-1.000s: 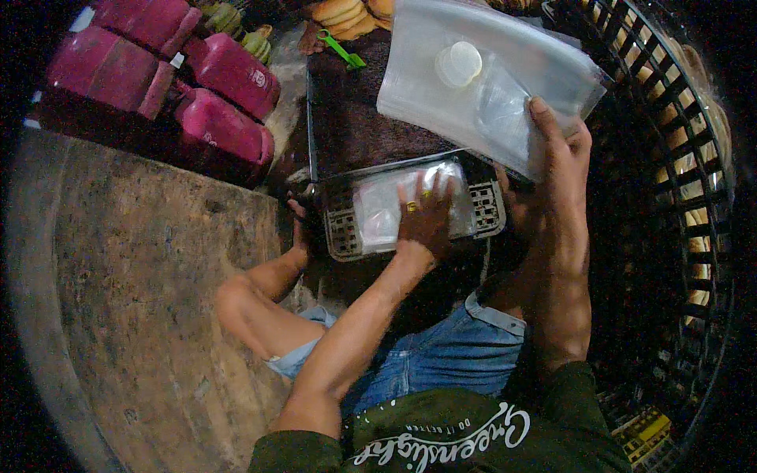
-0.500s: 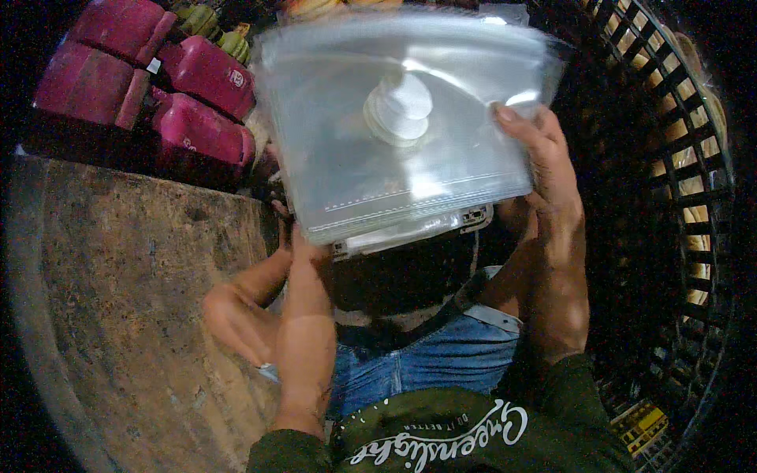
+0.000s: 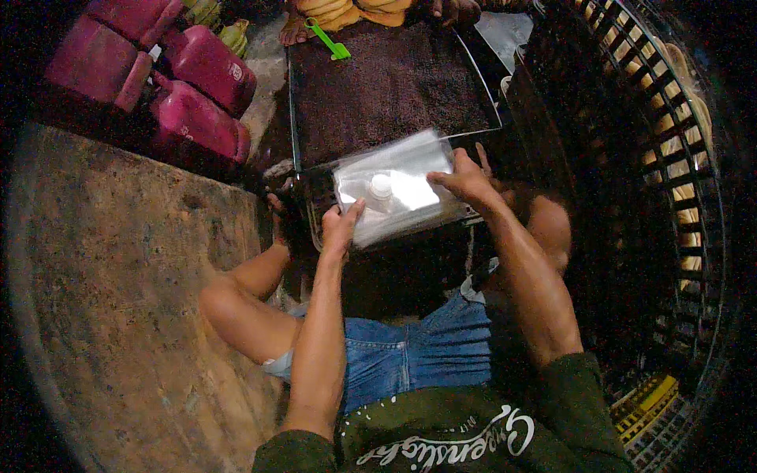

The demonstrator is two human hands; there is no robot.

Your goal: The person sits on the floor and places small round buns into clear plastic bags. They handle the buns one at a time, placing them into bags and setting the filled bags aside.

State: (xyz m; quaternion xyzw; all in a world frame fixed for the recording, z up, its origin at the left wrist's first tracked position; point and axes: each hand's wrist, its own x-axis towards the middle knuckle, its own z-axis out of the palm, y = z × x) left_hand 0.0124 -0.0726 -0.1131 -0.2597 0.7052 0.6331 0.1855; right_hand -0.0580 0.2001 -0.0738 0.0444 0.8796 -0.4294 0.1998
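A stack of clear plastic bags (image 3: 410, 213) lies tilted between my hands, low over the near end of a dark board. A whitish round patch (image 3: 381, 187) shows on the stack, and light glares off the plastic. My left hand (image 3: 339, 229) grips the near left edge, thumb on top. At the right edge, my right hand (image 3: 467, 183) has its thumb over the plastic and its other fingers partly hidden behind it. Beyond the stack stretches the dark flat board (image 3: 394, 87) with a pale rim. A bright green handled tool (image 3: 328, 41) rests near its far left corner.
Yellow-orange pieces (image 3: 327, 12) lie at the far end, near another person's hand (image 3: 457, 10). Several magenta containers (image 3: 197, 126) stand at the far left beside a worn wooden surface (image 3: 142, 276). A tall black slatted crate (image 3: 670, 150) borders the right, with a yellow object (image 3: 646, 406) below.
The bag stack has come down and away from the camera, between both hands. The dark board and green tool, hidden before, now show. My left hand has come into view on the near edge.
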